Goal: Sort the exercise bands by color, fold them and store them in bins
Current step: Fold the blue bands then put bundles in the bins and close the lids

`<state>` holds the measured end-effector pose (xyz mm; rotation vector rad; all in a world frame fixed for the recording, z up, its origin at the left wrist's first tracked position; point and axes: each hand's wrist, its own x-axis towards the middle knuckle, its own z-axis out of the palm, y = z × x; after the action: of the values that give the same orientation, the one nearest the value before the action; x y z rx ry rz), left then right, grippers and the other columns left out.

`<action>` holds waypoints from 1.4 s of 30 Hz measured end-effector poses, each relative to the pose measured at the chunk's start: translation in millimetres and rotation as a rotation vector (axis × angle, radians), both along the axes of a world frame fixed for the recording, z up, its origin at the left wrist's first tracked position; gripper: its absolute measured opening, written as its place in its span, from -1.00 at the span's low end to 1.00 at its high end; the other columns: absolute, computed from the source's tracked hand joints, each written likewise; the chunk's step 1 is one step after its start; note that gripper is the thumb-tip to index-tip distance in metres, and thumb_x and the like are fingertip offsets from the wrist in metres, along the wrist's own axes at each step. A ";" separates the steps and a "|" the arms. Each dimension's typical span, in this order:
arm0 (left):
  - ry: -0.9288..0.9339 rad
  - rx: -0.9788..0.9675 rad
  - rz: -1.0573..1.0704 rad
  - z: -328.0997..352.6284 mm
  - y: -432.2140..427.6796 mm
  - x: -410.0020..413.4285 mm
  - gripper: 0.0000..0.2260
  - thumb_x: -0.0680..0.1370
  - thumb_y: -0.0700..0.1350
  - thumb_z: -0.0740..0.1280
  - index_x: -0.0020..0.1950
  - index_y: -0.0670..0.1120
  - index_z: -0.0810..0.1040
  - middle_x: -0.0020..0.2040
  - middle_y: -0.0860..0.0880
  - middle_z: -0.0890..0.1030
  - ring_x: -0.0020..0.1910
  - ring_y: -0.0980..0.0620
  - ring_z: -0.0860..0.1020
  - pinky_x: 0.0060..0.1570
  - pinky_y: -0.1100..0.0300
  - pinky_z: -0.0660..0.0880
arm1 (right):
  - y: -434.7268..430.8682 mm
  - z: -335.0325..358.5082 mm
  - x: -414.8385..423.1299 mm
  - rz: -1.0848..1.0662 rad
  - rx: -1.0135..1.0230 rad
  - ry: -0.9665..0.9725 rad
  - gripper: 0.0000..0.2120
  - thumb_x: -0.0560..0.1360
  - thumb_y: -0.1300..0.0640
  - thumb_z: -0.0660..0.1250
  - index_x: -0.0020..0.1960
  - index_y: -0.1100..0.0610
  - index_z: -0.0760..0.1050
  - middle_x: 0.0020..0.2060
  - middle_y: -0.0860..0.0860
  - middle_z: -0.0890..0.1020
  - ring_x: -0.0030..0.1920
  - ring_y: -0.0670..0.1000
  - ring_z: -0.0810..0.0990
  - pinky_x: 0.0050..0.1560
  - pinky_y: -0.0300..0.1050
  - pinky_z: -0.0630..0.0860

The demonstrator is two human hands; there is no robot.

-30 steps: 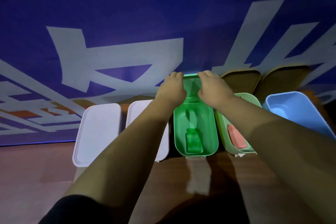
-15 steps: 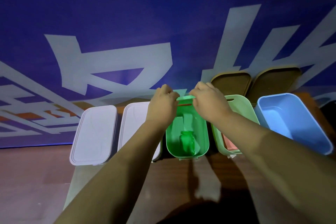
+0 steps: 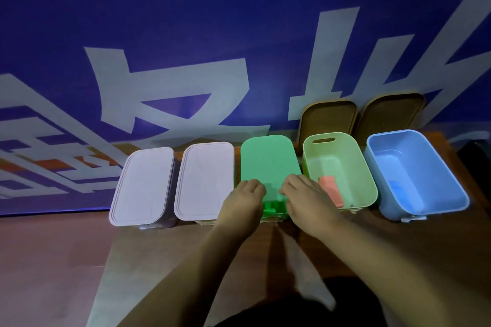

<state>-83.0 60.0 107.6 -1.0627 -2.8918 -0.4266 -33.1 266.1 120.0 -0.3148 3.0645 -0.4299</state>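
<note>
Several bins stand in a row on the table against the blue wall. The green lid lies tilted over the green bin, and both hands hold its near edge: my left hand at the left corner, my right hand at the right. A folded green band shows in the gap under the lid. The light green bin is uncovered and holds a folded pink band. The blue bin is uncovered with a blue band inside.
Two white bins stand at the left with lids on, one at the end and one beside the green bin. Two brown lids lean on the wall behind the right bins. The wooden table reaches towards me.
Both hands have brought the green lid from the far end of the green bin down over it and slid back to its near edge. The lid now covers most of the bin.
</note>
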 end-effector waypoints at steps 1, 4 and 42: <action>0.001 -0.014 -0.009 -2.5 -0.2 4.1 -0.77 0.44 -0.31 0.40 0.08 -0.16 0.57 0.02 -0.14 0.59 -0.06 -0.18 0.54 -0.18 -0.03 0.52 | -0.2 -4.0 4.2 0.004 0.010 -0.001 -0.76 0.58 0.17 0.34 0.24 0.03 0.55 0.16 -0.05 0.51 0.23 0.06 0.49 0.27 -0.01 0.49; -0.005 -0.036 -0.009 -9.3 -3.4 12.4 -0.79 0.44 -0.31 0.39 0.05 -0.15 0.56 0.00 -0.11 0.57 -0.08 -0.15 0.51 -0.19 0.00 0.49 | 0.1 -14.4 12.5 0.018 0.026 -0.003 -0.73 0.55 0.20 0.39 0.23 0.02 0.56 0.14 -0.05 0.52 0.20 0.06 0.51 0.23 -0.02 0.52; -0.400 -0.484 0.035 8.0 7.6 -41.6 -0.03 0.59 0.29 0.40 0.73 -0.14 -0.07 0.73 -0.22 -0.10 0.70 -0.28 -0.02 0.65 -0.15 0.13 | -5.3 -18.9 -17.2 -0.034 0.029 -0.248 -0.26 0.51 -0.39 0.36 0.56 -0.08 0.31 0.63 -0.03 0.20 0.63 0.08 0.15 0.58 0.12 0.31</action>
<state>-124.6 67.6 115.5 -1.0731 -3.4776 0.0894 -50.3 260.8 101.1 -0.1927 2.8340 -0.3923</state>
